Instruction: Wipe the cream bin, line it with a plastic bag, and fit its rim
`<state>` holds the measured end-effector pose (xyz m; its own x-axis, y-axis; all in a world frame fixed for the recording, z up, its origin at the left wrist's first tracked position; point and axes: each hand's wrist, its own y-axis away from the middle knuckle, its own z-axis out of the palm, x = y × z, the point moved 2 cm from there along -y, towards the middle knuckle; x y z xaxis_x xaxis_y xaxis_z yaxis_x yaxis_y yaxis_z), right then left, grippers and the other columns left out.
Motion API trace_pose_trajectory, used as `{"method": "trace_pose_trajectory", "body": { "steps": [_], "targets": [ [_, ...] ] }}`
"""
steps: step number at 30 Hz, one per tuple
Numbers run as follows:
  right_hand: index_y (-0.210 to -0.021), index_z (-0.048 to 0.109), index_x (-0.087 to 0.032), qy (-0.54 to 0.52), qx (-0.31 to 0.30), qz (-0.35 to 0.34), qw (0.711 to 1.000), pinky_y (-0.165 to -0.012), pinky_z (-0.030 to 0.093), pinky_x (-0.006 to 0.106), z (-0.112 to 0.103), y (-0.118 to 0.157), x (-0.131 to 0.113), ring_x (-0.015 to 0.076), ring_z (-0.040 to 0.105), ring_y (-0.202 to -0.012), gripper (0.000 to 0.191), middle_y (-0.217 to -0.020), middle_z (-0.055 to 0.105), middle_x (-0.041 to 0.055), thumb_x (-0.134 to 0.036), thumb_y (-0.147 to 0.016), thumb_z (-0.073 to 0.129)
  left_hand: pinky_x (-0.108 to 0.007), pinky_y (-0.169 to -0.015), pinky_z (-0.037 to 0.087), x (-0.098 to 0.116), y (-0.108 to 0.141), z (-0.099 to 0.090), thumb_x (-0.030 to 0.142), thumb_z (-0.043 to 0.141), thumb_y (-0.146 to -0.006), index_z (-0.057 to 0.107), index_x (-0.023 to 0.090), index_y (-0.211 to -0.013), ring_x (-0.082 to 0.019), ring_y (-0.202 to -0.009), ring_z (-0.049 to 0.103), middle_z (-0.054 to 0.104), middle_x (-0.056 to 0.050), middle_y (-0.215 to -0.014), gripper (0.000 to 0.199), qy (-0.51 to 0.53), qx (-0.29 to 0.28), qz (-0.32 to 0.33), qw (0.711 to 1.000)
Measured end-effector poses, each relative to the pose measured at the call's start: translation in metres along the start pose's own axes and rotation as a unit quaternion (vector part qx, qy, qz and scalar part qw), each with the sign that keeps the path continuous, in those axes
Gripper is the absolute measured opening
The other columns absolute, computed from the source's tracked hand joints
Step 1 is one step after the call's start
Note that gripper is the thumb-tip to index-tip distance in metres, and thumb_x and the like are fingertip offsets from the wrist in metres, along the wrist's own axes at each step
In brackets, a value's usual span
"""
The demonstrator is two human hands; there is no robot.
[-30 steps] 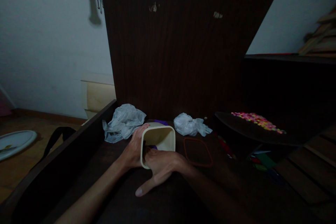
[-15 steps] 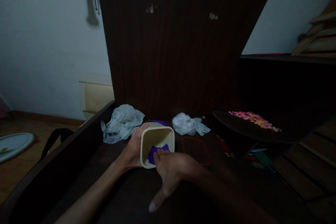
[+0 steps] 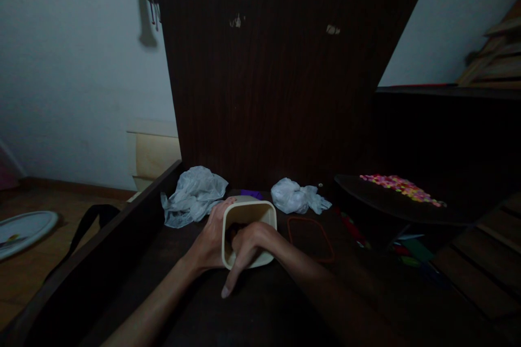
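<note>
"Right hand [image 3: 246, 241] first: what was it doing in the head view?"

"It reached inside the tub [image 3: 249, 204], with the thumb stuck out over the near rim. The fingers were hidden in there, so I couldn't tell whether they were spread, pressed together or pinching something."

"And the left hand [image 3: 211, 236]?"

"Clasped around the tub's left side, fingers curved over it."

"Where was the tub itself?"

"Around the middle of the dark board [image 3: 244, 314], tipped over, its mouth turned to the near side. Whether it touched the board, I couldn't tell."

"What lay past it?"

"Something purple [image 3: 251, 194] showed just beyond its far end. On the far left lay a crumpled white bag [image 3: 195, 195]; far and a little right of the tub, a knotted bag [image 3: 291, 196]."

"And on the right?"

"One reddish ring [image 3: 304, 219] lay flat near the tub. Farther right, a dark shelf [image 3: 362, 200] bore small pink and yellow pieces [image 3: 401, 187]."
</note>
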<state>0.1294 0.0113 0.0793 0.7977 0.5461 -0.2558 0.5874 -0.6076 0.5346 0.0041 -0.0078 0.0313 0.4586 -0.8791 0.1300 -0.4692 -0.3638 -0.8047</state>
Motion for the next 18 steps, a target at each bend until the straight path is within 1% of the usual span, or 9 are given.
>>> {"method": "trace_pose_trajectory", "body": {
  "steps": [3,6,9,11,13,15,16,17,18],
  "targets": [
    [-0.12,0.074,-0.008,0.007,-0.051,0.003,0.999,-0.102,0.052,0.045,0.004,0.005,-0.009,0.0409,0.065,-0.12,0.094,-0.124,0.072,0.0175,-0.067,-0.049,0.087,-0.065,-0.11,0.044,0.0,0.0,0.001,0.045,0.083,-0.071,0.016,0.017,-0.158,-0.046,-0.138,0.047,0.046,-0.027,-0.146,0.113,0.002,-0.002,-0.006,1.0],
    [-0.133,0.067,-0.007,0.023,-0.073,-0.005,0.997,-0.107,0.05,0.042,0.005,0.017,-0.017,0.0398,0.061,-0.127,0.101,-0.136,0.066,0.0198,-0.069,-0.055,0.084,-0.064,-0.108,0.046,-0.001,0.0,0.002,0.04,0.084,-0.069,0.018,0.02,-0.158,-0.045,-0.136,0.048,0.046,-0.025,-0.146,0.112,0.007,0.007,-0.007,1.0],
    [-0.148,0.051,-0.005,0.023,-0.031,-0.05,0.998,-0.115,0.043,0.038,0.004,0.038,-0.023,0.0368,0.05,-0.139,0.111,-0.151,0.053,0.0214,-0.07,-0.062,0.081,-0.065,-0.107,0.046,-0.003,0.001,0.003,0.036,0.083,-0.069,0.018,0.019,-0.158,-0.046,-0.135,0.05,0.047,-0.025,-0.146,0.111,0.012,0.013,-0.004,1.0],
    [-0.154,0.041,-0.005,0.009,0.019,-0.083,0.996,-0.118,0.039,0.04,0.006,0.053,-0.025,0.0374,0.044,-0.144,0.12,-0.157,0.043,0.0232,-0.068,-0.061,0.083,-0.065,-0.106,0.047,-0.004,0.002,0.004,0.035,0.083,-0.069,0.018,0.017,-0.158,-0.046,-0.134,0.05,0.047,-0.026,-0.145,0.111,0.012,0.014,-0.003,1.0],
    [-0.156,0.035,-0.002,0.001,0.049,-0.099,0.994,-0.12,0.038,0.043,0.014,0.065,-0.027,0.0399,0.04,-0.146,0.124,-0.16,0.036,0.0266,-0.061,-0.061,0.087,-0.065,-0.106,0.047,-0.005,0.002,0.004,0.037,0.083,-0.069,0.017,0.016,-0.159,-0.046,-0.135,0.049,0.047,-0.026,-0.145,0.113,0.012,0.013,0.002,1.0],
    [-0.154,0.037,0.003,0.005,0.088,-0.089,0.992,-0.121,0.037,0.044,0.026,0.072,-0.03,0.0409,0.04,-0.145,0.106,-0.158,0.036,0.0296,-0.047,-0.072,0.084,-0.065,-0.107,0.046,-0.005,0.002,0.004,0.04,0.083,-0.069,0.015,0.016,-0.159,-0.046,-0.136,0.048,0.047,-0.027,-0.145,0.115,0.017,0.009,0.007,1.0],
    [-0.152,0.042,0.002,0.005,0.116,-0.067,0.991,-0.121,0.037,0.044,0.033,0.073,-0.031,0.039,0.042,-0.145,0.084,-0.156,0.039,0.0286,-0.035,-0.084,0.076,-0.065,-0.107,0.046,-0.005,0.002,0.004,0.04,0.083,-0.07,0.014,0.016,-0.159,-0.047,-0.136,0.048,0.047,-0.027,-0.145,0.115,0.019,0.007,0.008,1.0],
    [-0.15,0.045,0.001,0.002,0.163,-0.021,0.986,-0.121,0.038,0.045,0.04,0.074,-0.031,0.0371,0.044,-0.144,0.065,-0.154,0.043,0.0269,-0.023,-0.093,0.063,-0.065,-0.107,0.045,-0.005,0.002,0.004,0.041,0.082,-0.07,0.014,0.016,-0.159,-0.046,-0.136,0.048,0.047,-0.027,-0.146,0.115,0.02,0.005,0.005,1.0],
    [-0.149,0.047,0.0,0.005,0.183,0.004,0.983,-0.12,0.039,0.045,0.048,0.073,-0.031,0.0355,0.045,-0.144,0.055,-0.153,0.045,0.0252,-0.016,-0.097,0.052,-0.064,-0.108,0.045,-0.004,0.001,0.004,0.04,0.082,-0.071,0.014,0.017,-0.159,-0.046,-0.136,0.049,0.047,-0.026,-0.146,0.114,0.02,0.003,0.0,1.0]
  ]
}}
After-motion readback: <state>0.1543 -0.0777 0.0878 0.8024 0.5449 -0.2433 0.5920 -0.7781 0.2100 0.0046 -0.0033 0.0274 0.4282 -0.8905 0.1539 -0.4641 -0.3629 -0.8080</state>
